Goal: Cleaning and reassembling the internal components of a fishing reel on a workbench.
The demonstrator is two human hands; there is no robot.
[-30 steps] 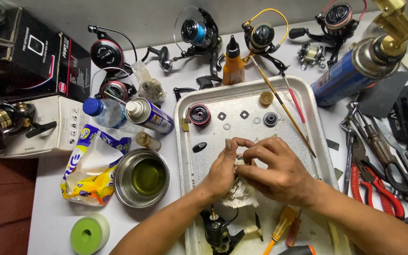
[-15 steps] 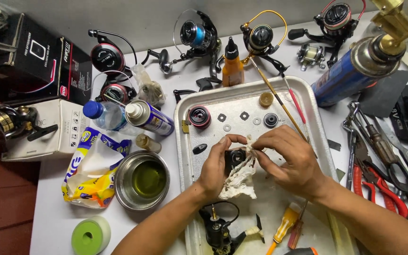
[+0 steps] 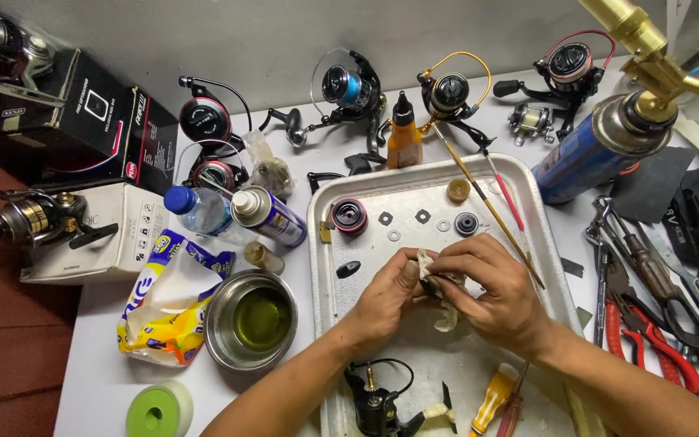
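Over a metal tray point(image 3: 527, 186), my left hand point(image 3: 386, 295) and my right hand point(image 3: 491, 287) meet. Between their fingers they pinch a small dark reel part wrapped in a crumpled white rag point(image 3: 440, 287); the part is mostly hidden by cloth and fingers. On the tray beyond the hands lie a dark red-rimmed spool point(image 3: 349, 215), small washers point(image 3: 423, 216), a black round piece point(image 3: 466, 224) and a brass cap point(image 3: 458, 190). A stripped black reel body point(image 3: 378, 405) lies at the tray's near edge, under my left forearm.
A steel bowl of yellowish liquid point(image 3: 252, 320), spray can point(image 3: 269, 215), water bottle point(image 3: 200, 210) and snack bag point(image 3: 167, 303) sit left of the tray. Fishing reels point(image 3: 349, 89) line the back. A blue gas torch point(image 3: 600, 146) and pliers point(image 3: 649, 324) lie right. A yellow-handled screwdriver point(image 3: 493, 396) rests near.
My hands have shifted slightly right and turned the rag-wrapped part; the rag is now bunched tighter between the fingers, with less of it hanging down.
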